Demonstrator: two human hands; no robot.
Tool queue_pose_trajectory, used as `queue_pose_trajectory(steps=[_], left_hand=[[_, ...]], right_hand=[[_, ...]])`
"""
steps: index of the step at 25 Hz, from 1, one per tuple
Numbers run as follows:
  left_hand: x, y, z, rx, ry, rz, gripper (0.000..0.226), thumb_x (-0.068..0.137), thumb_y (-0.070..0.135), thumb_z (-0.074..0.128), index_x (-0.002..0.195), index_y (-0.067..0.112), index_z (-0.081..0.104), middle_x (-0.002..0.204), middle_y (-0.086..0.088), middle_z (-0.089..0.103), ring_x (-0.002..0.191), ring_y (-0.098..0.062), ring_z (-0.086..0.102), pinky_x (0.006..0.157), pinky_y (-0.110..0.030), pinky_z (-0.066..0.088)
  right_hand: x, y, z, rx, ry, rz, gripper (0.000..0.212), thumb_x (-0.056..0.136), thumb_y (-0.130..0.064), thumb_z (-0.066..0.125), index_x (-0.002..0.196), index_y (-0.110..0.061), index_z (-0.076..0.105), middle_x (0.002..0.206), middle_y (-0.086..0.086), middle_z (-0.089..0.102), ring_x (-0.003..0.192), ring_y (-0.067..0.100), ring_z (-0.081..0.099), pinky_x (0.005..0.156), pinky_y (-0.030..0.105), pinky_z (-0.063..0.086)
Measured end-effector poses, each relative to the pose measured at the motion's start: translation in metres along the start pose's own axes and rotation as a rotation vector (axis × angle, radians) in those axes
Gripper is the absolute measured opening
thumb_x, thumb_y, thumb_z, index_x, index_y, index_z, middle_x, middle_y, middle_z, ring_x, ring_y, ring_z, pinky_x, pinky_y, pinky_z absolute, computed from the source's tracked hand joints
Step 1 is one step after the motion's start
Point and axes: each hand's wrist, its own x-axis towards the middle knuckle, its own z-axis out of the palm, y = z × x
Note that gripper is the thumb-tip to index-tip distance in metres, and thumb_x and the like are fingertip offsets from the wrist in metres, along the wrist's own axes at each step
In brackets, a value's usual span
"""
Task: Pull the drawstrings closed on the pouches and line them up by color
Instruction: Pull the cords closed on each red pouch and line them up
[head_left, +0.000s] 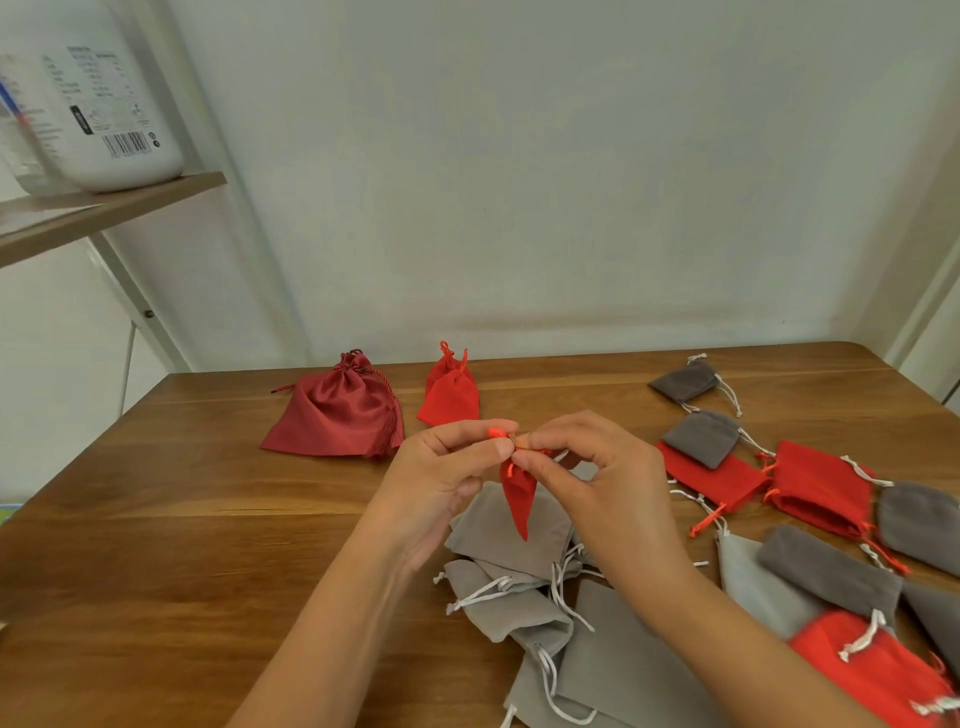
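Observation:
A small red pouch (519, 499) hangs above the table between both hands. My left hand (447, 467) pinches its red drawstring at the top left. My right hand (587, 462) pinches the pouch's gathered neck from the right. At the back of the table lie a dark red satin pouch (337, 410) and a small red pouch (449, 392), both drawn closed. Under my hands lies a heap of light grey pouches (519, 587) with white strings. On the right, red pouches (821, 488) and dark grey pouches (701, 436) lie mixed and overlapping.
The wooden table (156, 545) meets a white wall at the back. A wooden shelf (104, 213) at the upper left carries a large white plastic bottle (104, 93). Bare wood lies to the left of my arms.

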Motion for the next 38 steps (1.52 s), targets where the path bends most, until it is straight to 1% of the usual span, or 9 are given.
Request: queue_pose_trajectory(steps=[8,12,16,21,25,28,32,36,38], left_hand=[[-0.002,0.002,-0.002,0.065,-0.015,0.034,0.019,0.068,0.021,0.072,0.083,0.011,0.077,0.063,-0.005,0.041,0.057,-0.011,0.03,0.048,-0.01,0.035],[-0.001,0.0,0.0,0.079,0.01,0.008,0.016,0.065,0.023,0.071,0.077,0.012,0.074,0.06,-0.004,0.048,0.055,-0.01,0.034,0.048,-0.015,0.028],[-0.001,0.003,-0.001,-0.105,-0.067,-0.076,0.006,0.065,0.015,0.071,0.07,0.013,0.074,0.06,0.0,0.057,0.05,-0.003,0.043,0.042,-0.011,0.031],[0.001,0.006,-0.01,-0.187,-0.181,-0.059,0.037,0.04,0.024,0.095,0.068,0.013,0.074,0.056,0.004,0.055,0.045,-0.001,0.042,0.041,-0.01,0.033],[0.001,0.006,-0.011,-0.086,-0.167,-0.017,0.02,0.049,0.013,0.085,0.064,0.013,0.071,0.05,0.005,0.05,0.043,-0.002,0.038,0.04,-0.011,0.03],[-0.003,0.008,-0.01,0.015,-0.188,0.048,0.027,0.053,0.01,0.086,0.069,0.005,0.064,0.05,0.005,0.055,0.042,-0.001,0.04,0.041,-0.011,0.03],[-0.005,0.009,-0.005,0.279,-0.114,0.18,0.012,0.072,-0.005,0.075,0.073,0.002,0.065,0.058,0.003,0.065,0.049,-0.002,0.055,0.049,-0.011,0.042],[-0.004,0.004,-0.001,0.413,-0.045,0.315,0.009,0.076,-0.004,0.071,0.078,0.004,0.068,0.069,-0.001,0.07,0.065,-0.011,0.064,0.061,-0.018,0.052],[-0.003,0.0,-0.001,0.479,-0.019,0.353,0.01,0.077,0.002,0.073,0.082,0.01,0.07,0.071,-0.002,0.07,0.067,-0.015,0.063,0.064,-0.024,0.052]], right_hand=[[-0.003,-0.001,0.004,-0.014,0.04,-0.03,0.004,0.079,-0.019,0.074,0.083,-0.019,0.072,0.083,-0.013,0.064,0.079,0.006,0.061,0.069,0.016,0.049],[-0.003,-0.001,0.005,-0.067,0.02,-0.053,0.004,0.083,-0.023,0.07,0.083,-0.019,0.068,0.085,-0.016,0.059,0.083,0.0,0.057,0.072,0.009,0.043],[0.001,-0.001,-0.002,-0.03,-0.006,-0.157,0.015,0.083,-0.029,0.067,0.086,-0.016,0.073,0.089,-0.012,0.063,0.086,0.001,0.059,0.074,0.016,0.047],[0.005,-0.005,-0.01,0.073,-0.084,-0.209,0.016,0.082,-0.026,0.068,0.092,-0.017,0.076,0.094,-0.007,0.064,0.092,0.004,0.06,0.078,0.012,0.045],[0.012,0.0,-0.016,0.392,-0.253,0.05,0.014,0.083,-0.03,0.067,0.089,-0.019,0.073,0.099,-0.003,0.068,0.098,0.013,0.063,0.086,0.022,0.048],[0.015,0.007,-0.018,0.606,-0.425,0.246,0.018,0.081,-0.015,0.067,0.098,-0.009,0.062,0.099,0.002,0.07,0.097,0.016,0.065,0.084,0.027,0.051],[0.015,0.008,-0.018,0.393,-0.481,0.309,0.011,0.082,-0.014,0.073,0.091,-0.014,0.066,0.089,0.01,0.069,0.084,0.022,0.067,0.08,0.038,0.052],[0.014,0.007,-0.016,0.203,-0.36,0.291,0.029,0.066,-0.046,0.073,0.077,-0.02,0.069,0.079,0.007,0.069,0.073,0.019,0.062,0.068,0.037,0.05],[0.013,0.007,-0.016,0.144,-0.334,0.242,0.029,0.067,-0.047,0.07,0.078,-0.02,0.067,0.078,0.002,0.068,0.075,0.021,0.062,0.066,0.035,0.05]])
